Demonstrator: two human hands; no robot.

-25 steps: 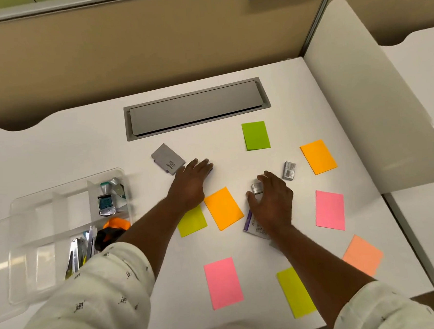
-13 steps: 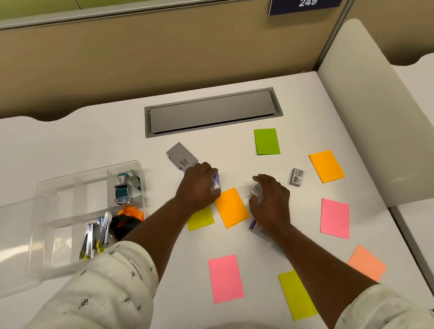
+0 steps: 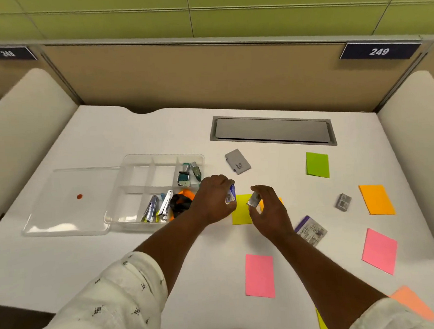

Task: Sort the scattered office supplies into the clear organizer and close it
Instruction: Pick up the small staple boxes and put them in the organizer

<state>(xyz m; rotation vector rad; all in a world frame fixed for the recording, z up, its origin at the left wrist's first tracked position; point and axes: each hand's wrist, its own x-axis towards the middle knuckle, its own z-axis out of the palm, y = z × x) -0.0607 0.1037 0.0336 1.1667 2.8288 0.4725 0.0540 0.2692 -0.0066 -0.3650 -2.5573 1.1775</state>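
White "249" marks the navy plate (image 3: 379,51); left hand (image 3: 213,200) clasps a blue-labelled box (image 3: 231,194), right hand (image 3: 269,212) a silvery box (image 3: 253,200).

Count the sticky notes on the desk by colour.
Pink notes: 2
Orange notes: 2, one mostly under the right hand
Yellow notes: 2
Green note: 1
Peach note: 1
Total: 8

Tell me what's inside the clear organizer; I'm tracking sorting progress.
The clear organizer holds green binder clips, silver staplers and something black-and-orange, partly hidden by the left hand.
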